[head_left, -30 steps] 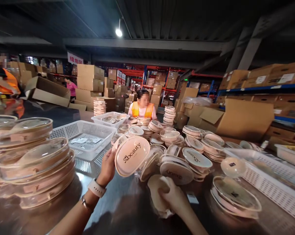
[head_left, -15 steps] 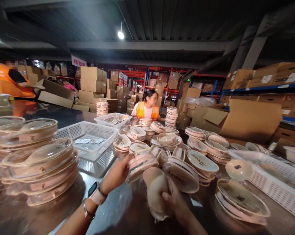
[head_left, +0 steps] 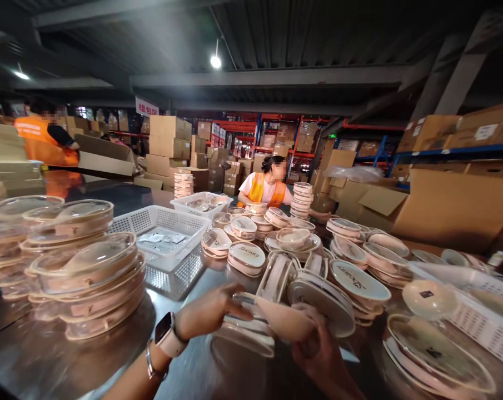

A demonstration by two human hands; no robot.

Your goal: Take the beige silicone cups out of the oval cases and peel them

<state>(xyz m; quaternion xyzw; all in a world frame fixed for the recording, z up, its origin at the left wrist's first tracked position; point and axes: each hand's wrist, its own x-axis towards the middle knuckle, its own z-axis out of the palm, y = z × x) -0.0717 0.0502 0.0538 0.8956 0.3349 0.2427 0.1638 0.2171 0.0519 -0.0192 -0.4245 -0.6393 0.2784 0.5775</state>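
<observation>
Tabletop point(head_left: 205, 383) in the head view was shiny metal, crowded with clear-lidded oval cases, and both hands were at its near middle. The right hand point(head_left: 322, 350) was gripping a peach cup point(head_left: 284, 319), thumb and fingers pressed on its right end, with the cup lying crosswise in front of the cases. Its left end came near the fingertips of the left hand point(head_left: 215, 311), which reached over a blurred oval case point(head_left: 251, 341); whether those fingers held the case or only rested on it, I could not tell. A smartwatch point(head_left: 165, 328) and a bracelet point(head_left: 150, 364) circled the left wrist.

Just behind the cup, a propped case point(head_left: 276, 280) stood on edge, and a lettered case point(head_left: 247, 256) lay flat to its left. A tall stack of cases point(head_left: 103, 291) was left of the left hand, and beyond it a white basket point(head_left: 126, 223) contained flat packets point(head_left: 155, 239). On the right side, a case with a dark mark point(head_left: 438, 358) lay near a second perforated basket point(head_left: 482, 328). Across the table, a co-worker in an orange vest point(head_left: 257, 188) had an arm extended behind a slim stack point(head_left: 302, 203).
</observation>
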